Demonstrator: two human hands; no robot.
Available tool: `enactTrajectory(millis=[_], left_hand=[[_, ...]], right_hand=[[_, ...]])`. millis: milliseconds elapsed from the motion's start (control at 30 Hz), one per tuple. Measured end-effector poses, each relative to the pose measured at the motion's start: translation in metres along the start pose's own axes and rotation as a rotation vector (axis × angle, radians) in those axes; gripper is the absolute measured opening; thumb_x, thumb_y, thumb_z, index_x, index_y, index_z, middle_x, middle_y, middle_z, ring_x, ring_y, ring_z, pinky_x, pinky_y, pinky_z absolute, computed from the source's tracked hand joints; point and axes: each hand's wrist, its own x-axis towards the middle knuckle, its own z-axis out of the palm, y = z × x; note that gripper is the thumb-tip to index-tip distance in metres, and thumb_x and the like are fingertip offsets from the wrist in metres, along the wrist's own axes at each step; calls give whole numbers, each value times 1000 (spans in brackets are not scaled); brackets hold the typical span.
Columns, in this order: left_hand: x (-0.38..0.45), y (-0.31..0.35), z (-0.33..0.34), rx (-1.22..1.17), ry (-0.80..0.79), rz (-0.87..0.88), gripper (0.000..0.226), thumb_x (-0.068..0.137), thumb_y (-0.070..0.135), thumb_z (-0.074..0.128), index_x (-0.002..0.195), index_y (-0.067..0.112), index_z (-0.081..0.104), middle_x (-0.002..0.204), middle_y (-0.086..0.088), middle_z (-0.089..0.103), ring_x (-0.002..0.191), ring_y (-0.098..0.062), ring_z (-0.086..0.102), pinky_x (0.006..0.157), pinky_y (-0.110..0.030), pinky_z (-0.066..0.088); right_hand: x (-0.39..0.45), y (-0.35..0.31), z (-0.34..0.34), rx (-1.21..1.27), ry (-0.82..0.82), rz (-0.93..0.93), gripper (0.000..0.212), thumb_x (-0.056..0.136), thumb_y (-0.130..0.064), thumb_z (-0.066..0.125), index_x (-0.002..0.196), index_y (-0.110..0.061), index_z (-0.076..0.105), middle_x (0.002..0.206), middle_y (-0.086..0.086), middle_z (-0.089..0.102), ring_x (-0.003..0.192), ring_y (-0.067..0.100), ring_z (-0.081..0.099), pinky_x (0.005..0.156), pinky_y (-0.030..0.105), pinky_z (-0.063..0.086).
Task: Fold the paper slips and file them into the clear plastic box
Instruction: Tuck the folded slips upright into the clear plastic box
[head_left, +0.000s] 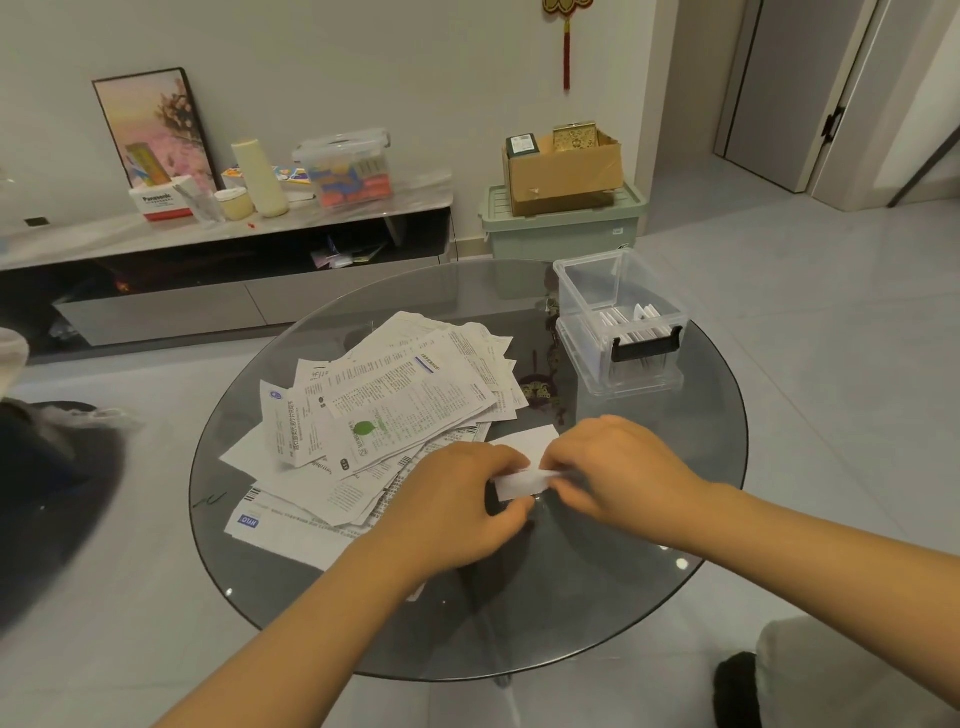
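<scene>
I pinch one paper slip (521, 482) between my left hand (457, 506) and right hand (621, 470), low over the bench (597, 613), to crease it small. The unfolded pile (395, 415) lies just beyond my left hand; the clear plastic box (621, 322), already holding folded slips, stands beyond my right.

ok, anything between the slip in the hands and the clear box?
Nothing visible. Both hands, left and right, pinch the slip near the table's front edge. The box sits beyond it to the right, top open, slips already inside. The paper pile lies left of that path.
</scene>
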Motion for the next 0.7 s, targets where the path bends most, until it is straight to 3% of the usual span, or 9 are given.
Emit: enactTrajectory(millis=[133,333,500,600,700], left_hand=[[-2,4,0,98,-36,63,48,78,59,59,119,34,57,102,12,62,93,-8,55,72,-20,34],[-6,7,0,113,-2,98,38,88,42,53,125,33,53,102,6,62,90,-16,56,68,-25,33],[-5,5,-1,60,-22,80,36,86,43,37,104,30,66,78,3,63,71,-14,55,59,-29,36],[-4,2,1,11,-15,32,36,91,42,36,95,26,68,84,5,65,76,-11,56,69,-33,43],[-1,1,6,-60,32,-65,23,93,34,49,110,31,64,100,9,65,89,-10,56,74,-23,39]], right_hand=[[1,2,-4,147,-27,83,18,86,-33,53,96,-25,66,94,-7,67,87,14,57,78,29,45],[0,2,-7,354,-139,152,14,85,-33,60,93,-25,67,88,-9,67,84,9,59,80,35,50],[-2,4,-11,439,-193,128,22,82,-50,59,95,-33,65,87,-12,68,83,6,62,77,34,53],[-1,4,-8,386,-161,143,20,85,-46,59,99,-33,64,88,-10,67,83,7,61,77,35,53],[3,4,0,370,-93,188,14,88,-31,59,101,-30,63,90,-9,67,83,10,59,78,37,51]])
